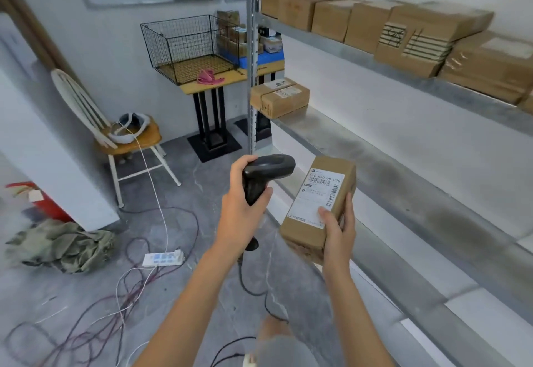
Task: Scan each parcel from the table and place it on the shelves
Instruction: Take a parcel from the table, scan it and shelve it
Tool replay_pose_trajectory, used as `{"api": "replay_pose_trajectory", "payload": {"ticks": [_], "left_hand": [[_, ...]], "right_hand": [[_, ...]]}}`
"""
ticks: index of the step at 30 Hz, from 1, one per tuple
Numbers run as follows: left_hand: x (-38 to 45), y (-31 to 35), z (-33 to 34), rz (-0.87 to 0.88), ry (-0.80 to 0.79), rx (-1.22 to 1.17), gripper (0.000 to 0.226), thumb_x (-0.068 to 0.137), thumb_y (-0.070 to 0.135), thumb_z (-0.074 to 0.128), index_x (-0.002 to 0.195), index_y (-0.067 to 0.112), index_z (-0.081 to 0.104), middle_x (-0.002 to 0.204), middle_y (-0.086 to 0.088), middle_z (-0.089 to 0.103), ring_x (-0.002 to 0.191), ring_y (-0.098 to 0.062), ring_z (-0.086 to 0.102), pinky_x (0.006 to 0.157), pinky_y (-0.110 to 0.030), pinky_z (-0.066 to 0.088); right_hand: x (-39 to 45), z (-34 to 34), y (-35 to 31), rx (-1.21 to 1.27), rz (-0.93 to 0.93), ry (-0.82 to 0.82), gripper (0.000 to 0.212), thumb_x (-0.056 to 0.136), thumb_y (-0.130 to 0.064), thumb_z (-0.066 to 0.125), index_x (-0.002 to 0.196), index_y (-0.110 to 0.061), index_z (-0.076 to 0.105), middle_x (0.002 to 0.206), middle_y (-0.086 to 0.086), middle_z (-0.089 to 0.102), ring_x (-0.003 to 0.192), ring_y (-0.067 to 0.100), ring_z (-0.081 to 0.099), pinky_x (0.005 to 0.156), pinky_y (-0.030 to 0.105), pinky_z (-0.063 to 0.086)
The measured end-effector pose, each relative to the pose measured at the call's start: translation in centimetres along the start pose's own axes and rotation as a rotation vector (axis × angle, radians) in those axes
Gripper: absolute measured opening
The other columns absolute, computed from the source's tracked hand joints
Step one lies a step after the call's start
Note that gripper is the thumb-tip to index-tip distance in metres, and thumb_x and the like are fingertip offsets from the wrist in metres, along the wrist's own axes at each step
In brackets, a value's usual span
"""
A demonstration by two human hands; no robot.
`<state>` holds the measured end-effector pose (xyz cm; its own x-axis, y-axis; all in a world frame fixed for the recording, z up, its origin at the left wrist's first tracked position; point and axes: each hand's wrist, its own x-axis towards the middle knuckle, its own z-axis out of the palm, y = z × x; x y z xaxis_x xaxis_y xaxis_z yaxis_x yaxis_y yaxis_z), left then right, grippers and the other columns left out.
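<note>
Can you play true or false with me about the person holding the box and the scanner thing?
1. The left hand holds the black scanner. True.
2. The right hand holds a red bag. False: it grips a brown parcel with a white label.
3. The top shelf has a row of cardboard boxes. True.
4. The wire basket sits on the floor. False: it sits on a small table.
5. The chair lies tipped over. False: it stands upright.

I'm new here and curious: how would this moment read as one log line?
step: scanning | left hand: holds scanner | right hand: holds parcel, label up | middle shelf: two boxes at far end
</note>
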<state>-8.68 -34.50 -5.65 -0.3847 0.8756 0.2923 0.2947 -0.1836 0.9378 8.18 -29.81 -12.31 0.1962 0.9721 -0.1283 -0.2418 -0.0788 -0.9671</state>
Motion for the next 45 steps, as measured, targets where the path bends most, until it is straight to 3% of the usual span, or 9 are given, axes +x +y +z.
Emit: {"api": "replay_pose_trajectory", "payload": {"ticks": [11,16,21,28,33,38,42,45], "left_hand": [[11.9,-7.3,0.0,-0.029,0.085,0.020,0.061,0.097,0.013,0.067,0.126,0.057,0.038,0.101,0.021,0.066,0.061,-0.014,0.063,0.061,-0.040,0.059],[21.6,-9.6,2.2,-0.060,0.091,0.011,0.060,0.097,0.011,0.066,0.127,0.055,0.039,0.099,0.021,0.067,0.067,-0.011,0.067,0.067,-0.024,0.057],[29.4,-12.3,4.8,-0.076,0.065,0.030,0.063,0.096,0.011,0.067,0.124,0.060,0.039,0.098,0.024,0.067,0.066,-0.011,0.067,0.066,-0.023,0.057],[35.0,-16.4,5.9,-0.116,0.048,0.039,0.067,0.096,0.007,0.067,0.123,0.062,0.038,0.093,0.020,0.067,0.063,-0.013,0.068,0.064,-0.025,0.058],[39.5,-19.1,6.9,-0.119,-0.056,0.019,0.067,0.095,0.005,0.066,0.124,0.060,0.040,0.094,0.022,0.067,0.060,-0.013,0.065,0.064,-0.030,0.060],[46.2,-22.2,7.4,-0.101,-0.187,0.035,0.068,0.095,0.005,0.067,0.121,0.061,0.040,0.101,0.025,0.065,0.062,-0.016,0.066,0.063,-0.039,0.059],[52.5,-24.2,7.1,-0.067,-0.301,-0.001,0.069,0.094,-0.001,0.066,0.122,0.057,0.041,0.102,0.023,0.064,0.060,-0.016,0.065,0.058,-0.028,0.056],[56.9,-25.5,7.4,-0.071,-0.369,-0.021,0.066,0.095,0.000,0.064,0.123,0.054,0.040,0.098,0.022,0.064,0.058,-0.013,0.063,0.057,-0.027,0.054]], "right_hand": [[12.9,8.9,3.7,0.004,0.095,-0.083,0.079,0.074,-0.040,0.073,0.144,-0.056,0.040,0.145,-0.012,0.054,0.127,0.020,0.059,0.105,0.052,0.051],[21.7,13.6,3.4,0.030,0.128,-0.087,0.078,0.075,-0.036,0.072,0.146,-0.051,0.043,0.137,-0.012,0.062,0.120,0.019,0.064,0.101,0.051,0.054],[30.4,17.1,3.6,0.075,0.165,-0.031,0.072,0.084,-0.024,0.074,0.146,-0.046,0.046,0.134,-0.009,0.065,0.118,0.021,0.066,0.101,0.052,0.053],[36.0,20.9,5.6,0.147,0.144,0.060,0.077,0.078,-0.035,0.073,0.148,-0.047,0.042,0.135,-0.012,0.063,0.117,0.015,0.065,0.087,0.036,0.060],[41.2,23.2,7.2,0.137,0.151,0.082,0.075,0.082,-0.033,0.073,0.149,-0.042,0.042,0.138,-0.004,0.061,0.122,0.024,0.063,0.098,0.051,0.055],[47.4,25.9,9.1,0.226,0.191,0.164,0.061,0.094,-0.015,0.067,0.147,-0.036,0.047,0.129,-0.001,0.069,0.114,0.028,0.068,0.090,0.046,0.060],[51.0,28.0,9.3,0.238,0.214,0.239,0.065,0.092,-0.014,0.068,0.149,-0.034,0.045,0.130,-0.001,0.069,0.114,0.028,0.068,0.100,0.056,0.053],[53.4,29.5,9.5,0.216,0.208,0.267,0.065,0.091,-0.017,0.069,0.148,-0.036,0.046,0.132,0.001,0.067,0.118,0.030,0.066,0.101,0.057,0.052]]}}
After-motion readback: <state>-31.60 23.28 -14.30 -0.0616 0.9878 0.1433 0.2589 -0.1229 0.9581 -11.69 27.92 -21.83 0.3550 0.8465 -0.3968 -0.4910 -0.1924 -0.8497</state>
